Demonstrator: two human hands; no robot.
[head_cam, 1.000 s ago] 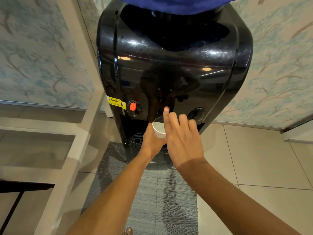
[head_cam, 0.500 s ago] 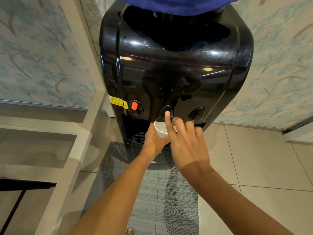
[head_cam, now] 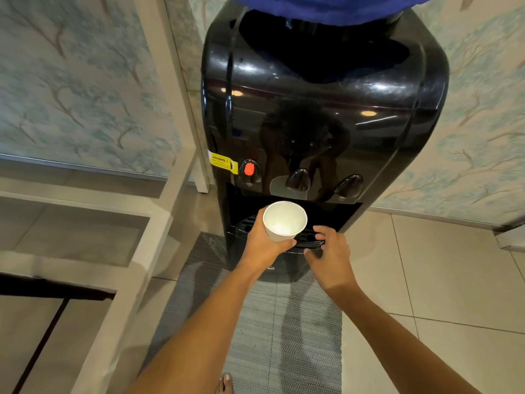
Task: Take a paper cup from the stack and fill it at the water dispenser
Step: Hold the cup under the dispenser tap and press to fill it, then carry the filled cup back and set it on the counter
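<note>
A grey woven floor mat [head_cam: 284, 336] lies nearest, both forearms reaching over it. The left hand [head_cam: 262, 247] is wrapped around a white paper cup [head_cam: 285, 221], upright with its mouth open to the camera. Just to its right, the right hand [head_cam: 329, 251] is loosely curled and empty, fingers touching the black drip tray's [head_cam: 309, 242] front edge. Beyond and above the cup, the glossy black water dispenser [head_cam: 324, 115] carries three taps; the middle black tap [head_cam: 298, 180] sits almost directly over the rim, so the cup probably needs only a slight move inward.
</note>
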